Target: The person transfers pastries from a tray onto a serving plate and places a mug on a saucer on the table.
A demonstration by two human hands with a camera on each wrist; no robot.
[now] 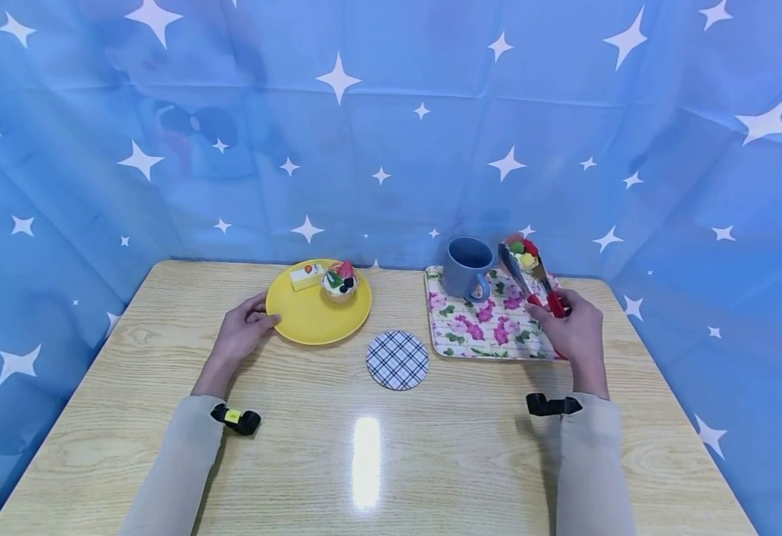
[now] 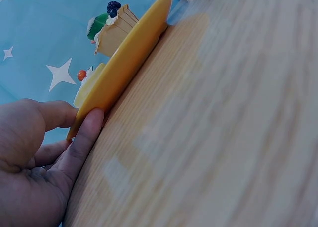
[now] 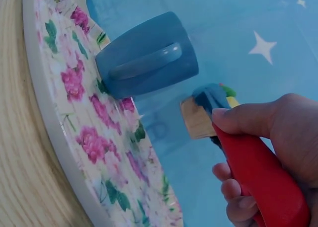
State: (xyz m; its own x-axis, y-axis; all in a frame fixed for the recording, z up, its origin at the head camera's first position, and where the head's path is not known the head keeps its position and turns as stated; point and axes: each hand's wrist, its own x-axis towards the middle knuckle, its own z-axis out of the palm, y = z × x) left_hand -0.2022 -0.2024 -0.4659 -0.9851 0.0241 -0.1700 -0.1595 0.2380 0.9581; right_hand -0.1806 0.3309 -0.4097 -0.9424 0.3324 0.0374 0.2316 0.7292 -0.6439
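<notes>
Head: our left hand (image 1: 240, 331) pinches yellow plate (image 1: 313, 318) at left rim; right hand (image 1: 577, 331) grips tongs (image 1: 555, 303) holding dessert (image 1: 527, 260). Left wrist: thumb and fingers straddle that rim. Right wrist: we see mug (image 3: 146, 40) near tongs; dessert part-hidden, probably clear of tray (image 3: 107, 137).

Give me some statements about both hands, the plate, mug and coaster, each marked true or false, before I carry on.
1. The left hand pinches the rim of the yellow plate. True.
2. The blue mug stands upright on the floral tray. True.
3. The right hand grips the blue mug. False: the right hand holds red-handled tongs.
4. The tongs have a dessert between their ends. True.
5. The checked coaster lies on the tray. False: the checked coaster lies on the table.
</notes>
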